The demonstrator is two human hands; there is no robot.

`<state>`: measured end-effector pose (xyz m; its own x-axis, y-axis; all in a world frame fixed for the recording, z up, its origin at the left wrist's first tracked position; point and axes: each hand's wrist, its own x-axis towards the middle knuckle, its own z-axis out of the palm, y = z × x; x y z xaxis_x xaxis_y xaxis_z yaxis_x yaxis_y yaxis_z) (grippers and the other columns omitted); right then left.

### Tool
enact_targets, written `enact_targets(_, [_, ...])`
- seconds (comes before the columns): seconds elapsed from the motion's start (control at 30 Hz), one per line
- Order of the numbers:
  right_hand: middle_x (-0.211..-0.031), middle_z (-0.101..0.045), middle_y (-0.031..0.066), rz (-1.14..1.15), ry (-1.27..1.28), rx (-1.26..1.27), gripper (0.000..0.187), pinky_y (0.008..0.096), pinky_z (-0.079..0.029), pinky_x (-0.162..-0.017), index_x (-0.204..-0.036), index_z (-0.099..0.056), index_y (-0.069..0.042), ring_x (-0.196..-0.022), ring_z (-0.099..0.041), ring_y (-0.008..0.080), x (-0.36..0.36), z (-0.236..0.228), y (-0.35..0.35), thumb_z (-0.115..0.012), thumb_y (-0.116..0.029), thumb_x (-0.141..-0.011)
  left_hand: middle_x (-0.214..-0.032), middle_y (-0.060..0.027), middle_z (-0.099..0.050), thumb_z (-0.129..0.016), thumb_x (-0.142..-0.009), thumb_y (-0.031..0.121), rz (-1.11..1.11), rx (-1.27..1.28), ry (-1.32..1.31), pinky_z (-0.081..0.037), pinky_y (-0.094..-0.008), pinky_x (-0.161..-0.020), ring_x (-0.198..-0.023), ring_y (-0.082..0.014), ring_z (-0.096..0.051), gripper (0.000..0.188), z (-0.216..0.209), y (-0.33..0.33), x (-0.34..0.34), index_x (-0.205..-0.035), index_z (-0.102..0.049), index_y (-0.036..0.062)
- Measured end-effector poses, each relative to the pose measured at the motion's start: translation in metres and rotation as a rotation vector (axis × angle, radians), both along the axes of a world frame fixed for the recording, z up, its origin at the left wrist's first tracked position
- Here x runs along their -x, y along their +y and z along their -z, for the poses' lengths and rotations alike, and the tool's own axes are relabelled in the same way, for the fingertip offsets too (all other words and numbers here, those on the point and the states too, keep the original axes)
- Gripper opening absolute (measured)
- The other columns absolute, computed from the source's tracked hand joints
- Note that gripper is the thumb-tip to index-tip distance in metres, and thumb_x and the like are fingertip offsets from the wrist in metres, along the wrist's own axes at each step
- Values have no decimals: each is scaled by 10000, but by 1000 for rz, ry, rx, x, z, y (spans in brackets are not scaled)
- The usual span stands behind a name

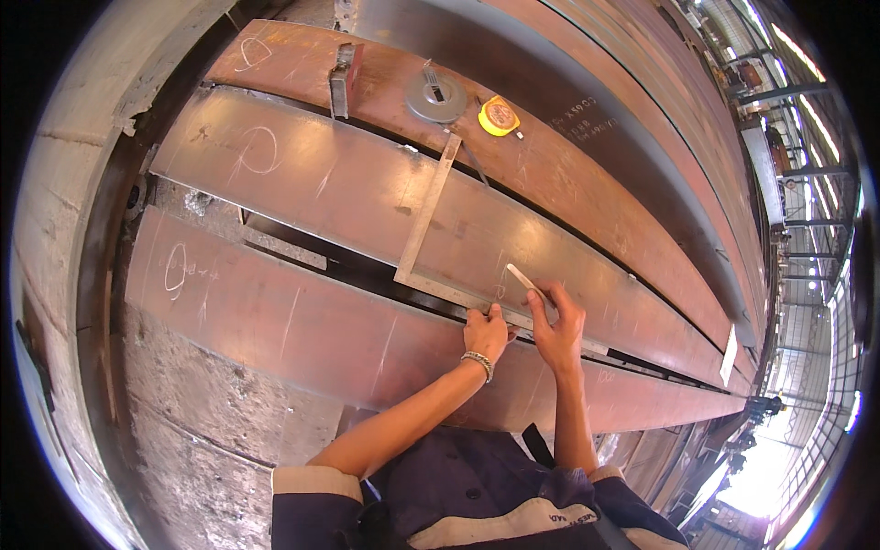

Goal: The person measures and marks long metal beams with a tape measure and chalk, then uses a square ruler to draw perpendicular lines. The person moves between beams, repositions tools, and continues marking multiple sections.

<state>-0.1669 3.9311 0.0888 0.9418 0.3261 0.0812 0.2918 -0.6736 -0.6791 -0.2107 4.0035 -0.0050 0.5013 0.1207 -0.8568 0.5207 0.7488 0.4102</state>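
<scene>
A flat L-shaped steel square [426, 220] lies on the middle rust-brown steel plate [302, 170], one leg reaching across it and the other along its near edge. My left hand [486, 335], with a chain bracelet at the wrist, closes on the square's near leg, thumb and fingers at the plate edge. My right hand [559, 328] pinches a thin white chalk stick [521, 275], whose tip points at the plate just beyond the left hand. Faint chalk marks show near the tip. The lower fingers of my left hand are partly hidden.
On the far plate [568, 174] rest a yellow tape measure [500, 115], a round grey metal disc-like reel [435, 96] and a worn metal block [343, 81]. A chalk-marked near plate [238, 284] runs alongside, with a dark gap between. Concrete floor [197, 385] lies at left.
</scene>
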Motion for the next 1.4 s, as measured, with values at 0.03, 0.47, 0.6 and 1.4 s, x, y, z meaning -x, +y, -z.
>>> enact_targets(0.03, [-895,-705,158,-5,3,-6,111,334,-533,-813,-1021,-671,32,-833,-698,241,-1,-1,3,-673,-36,-933,-962,-231,-701,-547,-1045,215,-5,6,-3,-633,-352,-572,-712,-282,-754,340,0,1,0,-1096,-485,-116])
enact_targets(0.47, [-933,-713,155,-62,2,1,129,334,-549,-839,-1039,-679,42,-868,-707,227,-14,-5,28,-678,-30,-932,-1083,-251,-646,-541,-1052,193,-14,72,-13,-652,-380,-631,-746,-297,-751,326,-11,9,3,-1135,-414,-96])
enact_targets(0.6, [-947,-717,161,-62,20,-11,134,338,-550,-824,-1038,-685,37,-873,-713,256,-17,-5,29,-686,-35,-924,-1178,-262,-596,-506,-1065,162,-41,128,-77,-659,-407,-727,-860,-331,-748,294,-14,11,5,-1195,-381,-69])
enact_targets(1.4, [-993,-658,-2,-692,-452,340,320,356,-556,-725,-1074,-726,-126,-956,-604,233,-96,-11,102,-701,-6,-778,-1033,-210,-620,-513,-1067,181,-50,183,-53,-648,-388,-672,-797,-320,-750,259,-2,7,4,-1128,-374,-29])
